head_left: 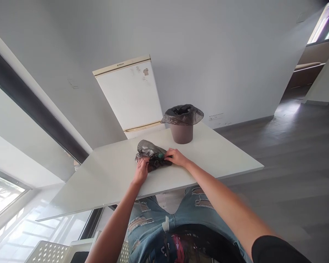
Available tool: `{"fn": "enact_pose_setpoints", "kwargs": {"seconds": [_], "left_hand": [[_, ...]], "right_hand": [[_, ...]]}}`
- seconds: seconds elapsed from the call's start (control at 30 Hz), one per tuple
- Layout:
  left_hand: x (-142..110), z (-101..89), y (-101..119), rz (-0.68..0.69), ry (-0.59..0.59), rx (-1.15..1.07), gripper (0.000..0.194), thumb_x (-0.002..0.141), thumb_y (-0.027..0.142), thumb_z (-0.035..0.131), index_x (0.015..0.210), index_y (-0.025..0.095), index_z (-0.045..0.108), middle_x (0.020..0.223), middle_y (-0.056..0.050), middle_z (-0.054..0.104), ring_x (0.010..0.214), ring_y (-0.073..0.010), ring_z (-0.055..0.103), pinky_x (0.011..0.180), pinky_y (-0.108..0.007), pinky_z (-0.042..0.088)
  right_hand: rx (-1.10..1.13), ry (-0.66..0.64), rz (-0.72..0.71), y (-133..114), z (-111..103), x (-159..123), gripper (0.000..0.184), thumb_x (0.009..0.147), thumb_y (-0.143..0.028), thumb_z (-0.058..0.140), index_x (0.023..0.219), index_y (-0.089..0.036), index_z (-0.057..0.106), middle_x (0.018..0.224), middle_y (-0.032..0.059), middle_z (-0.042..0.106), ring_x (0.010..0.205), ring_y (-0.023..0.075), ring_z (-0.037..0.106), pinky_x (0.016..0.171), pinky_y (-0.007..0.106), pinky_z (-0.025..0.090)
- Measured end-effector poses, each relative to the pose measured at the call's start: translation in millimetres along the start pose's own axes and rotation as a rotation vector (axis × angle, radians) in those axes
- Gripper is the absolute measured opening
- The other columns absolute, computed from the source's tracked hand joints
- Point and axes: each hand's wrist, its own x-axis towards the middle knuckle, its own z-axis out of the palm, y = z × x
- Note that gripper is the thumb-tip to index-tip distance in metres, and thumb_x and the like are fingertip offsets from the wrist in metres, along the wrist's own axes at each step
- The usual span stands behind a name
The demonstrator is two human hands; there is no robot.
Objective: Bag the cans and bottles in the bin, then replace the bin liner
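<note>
Black sleeve (275, 250) nearest, the left hand (142, 170) and right hand (176, 157) hold a crumpled dark bag (149, 147), seemingly in narrow pinches.

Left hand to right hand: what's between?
A crumpled dark plastic bag with a green patch showing lies between left hand and right hand, head view.

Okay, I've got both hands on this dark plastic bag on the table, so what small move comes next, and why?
Perhaps draw your right hand slightly toward your left hand, gathering the dark plastic bag. Your hands are at opposite sides of the crumpled plastic, and something green, too small to identify, shows between them.
</note>
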Motion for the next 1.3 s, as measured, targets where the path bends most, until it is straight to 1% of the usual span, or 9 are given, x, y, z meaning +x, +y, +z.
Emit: {"fn": "enact_pose_setpoints", "kwargs": {"seconds": [0.17,0.3,0.43,0.53,0.8,0.93,1.17,1.23,1.3], "left_hand": [[2.1,-7.5,-5.2,-0.114,0.178,0.061,0.029,0.106,0.016,0.036,0.109,0.023,0.064,0.109,-0.011,0.073,0.103,-0.0257,0.063,0.092,-0.044,0.052],[3.2,-15.1,0.2,-0.162,0.284,0.085,0.028,0.105,0.019,0.041,0.110,0.022,0.068,0.113,-0.013,0.069,0.108,-0.0277,0.061,0.095,-0.045,0.049],[5.0,-11.4,10.2,0.036,0.079,0.127,0.022,0.099,0.032,0.066,0.118,0.025,0.073,0.123,-0.012,0.068,0.116,-0.0289,0.062,0.102,-0.046,0.047],[5.2,-5.3,9.4,0.136,0.003,0.190,0.015,0.099,0.030,0.067,0.109,0.027,0.078,0.112,-0.010,0.072,0.105,-0.0270,0.063,0.095,-0.044,0.047],[0.6,-10.8,-0.4,0.037,0.162,0.184,0.018,0.101,0.033,0.063,0.093,0.024,0.076,0.098,-0.009,0.070,0.090,-0.0235,0.060,0.087,-0.041,0.046],[-0.7,-17.0,3.8,-0.018,0.180,0.116,0.031,0.102,0.038,0.058,0.080,0.022,0.072,0.110,-0.013,0.064,0.101,-0.0255,0.060,0.091,-0.043,0.050],[-0.8,-19.2,4.3,-0.117,0.150,-0.049,0.057,0.099,0.045,0.059,0.051,0.020,0.040,0.100,-0.012,0.058,0.098,-0.0246,0.056,0.091,-0.044,0.053],[-0.1,-17.8,5.2,-0.070,0.064,-0.072,0.046,0.096,0.045,0.067,0.059,0.020,0.052,0.106,-0.011,0.061,0.102,-0.0238,0.059,0.094,-0.043,0.052],[0.2,-16.0,6.8,-0.010,-0.057,-0.052,0.025,0.092,0.044,0.072,0.080,0.022,0.069,0.116,-0.010,0.063,0.109,-0.0251,0.061,0.100,-0.044,0.050]], "right_hand": [[0.000,0.165,0.064,-2.0,-9.4,1.8,0.028,0.097,-0.045,0.060,0.084,-0.022,0.068,0.084,0.0042,0.065,0.082,0.0216,0.053,0.081,0.036,0.043],[0.044,0.184,0.097,-5.9,-12.4,0.9,0.032,0.100,-0.048,0.051,0.086,-0.021,0.060,0.087,0.0027,0.061,0.078,0.0189,0.053,0.074,0.032,0.043],[0.053,0.089,0.093,-7.2,-8.6,0.3,0.029,0.092,-0.050,0.066,0.097,-0.022,0.067,0.096,0.0034,0.068,0.086,0.0205,0.060,0.075,0.031,0.045],[0.011,0.067,0.098,-3.9,-5.5,0.4,0.030,0.081,-0.049,0.079,0.095,-0.022,0.073,0.090,0.0029,0.070,0.083,0.0209,0.059,0.078,0.032,0.045],[-0.113,0.323,0.175,10.6,-5.9,3.3,0.034,0.095,-0.054,0.055,0.084,-0.022,0.060,0.077,0.0031,0.063,0.072,0.0204,0.053,0.072,0.033,0.042],[-0.194,0.488,0.241,22.7,-11.2,1.9,0.029,0.097,-0.051,0.045,0.088,-0.024,0.051,0.078,0.0037,0.060,0.072,0.0216,0.052,0.071,0.033,0.041],[-0.320,0.651,0.329,38.9,-16.4,0.0,0.016,0.094,-0.040,0.041,0.090,-0.025,0.047,0.080,0.0059,0.057,0.075,0.0246,0.052,0.072,0.036,0.042],[-0.348,0.644,0.296,33.6,-15.7,0.6,0.013,0.091,-0.036,0.046,0.095,-0.024,0.050,0.088,0.0082,0.059,0.084,0.0261,0.054,0.079,0.038,0.045],[-0.382,0.626,0.232,23.3,-15.3,0.4,0.017,0.089,-0.033,0.050,0.102,-0.022,0.053,0.102,0.0121,0.061,0.098,0.0283,0.054,0.090,0.042,0.045]]}}
